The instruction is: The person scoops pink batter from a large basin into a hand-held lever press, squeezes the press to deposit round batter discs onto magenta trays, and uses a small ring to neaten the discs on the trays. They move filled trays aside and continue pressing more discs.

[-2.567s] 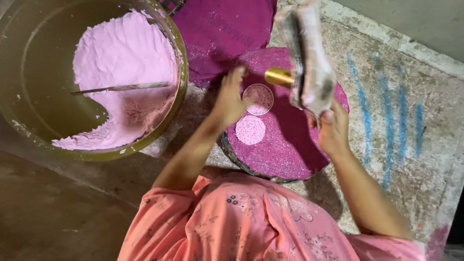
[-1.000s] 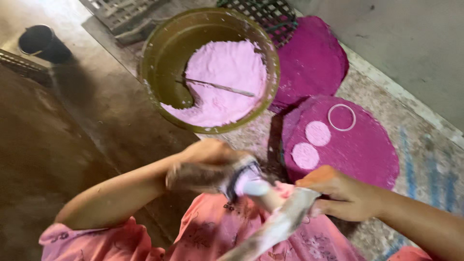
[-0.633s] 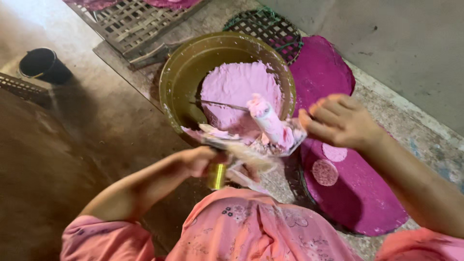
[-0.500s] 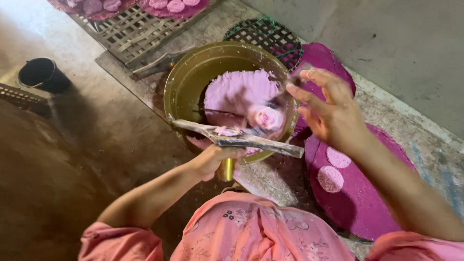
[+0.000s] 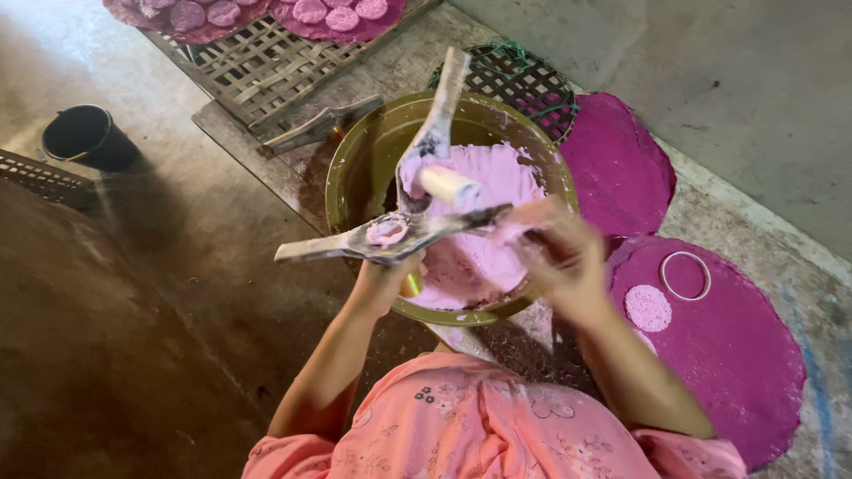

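Two hands are in view, the left hand (image 5: 383, 277) and the right hand (image 5: 557, 253). There is one olive bowl (image 5: 351, 182) of pink paste, one black bucket (image 5: 87, 135), and one thin ring (image 5: 685, 275). Two magenta round mats (image 5: 737, 355) lie by the bowl, one bearing a single pink disc (image 5: 648, 308). At the top edge, two more mats hold several discs, cut off by the frame, on one woven rack (image 5: 257, 66).

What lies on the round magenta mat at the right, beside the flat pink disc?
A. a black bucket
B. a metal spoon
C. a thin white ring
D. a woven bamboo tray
C: a thin white ring lies on the round magenta mat, just above the flat pink disc.
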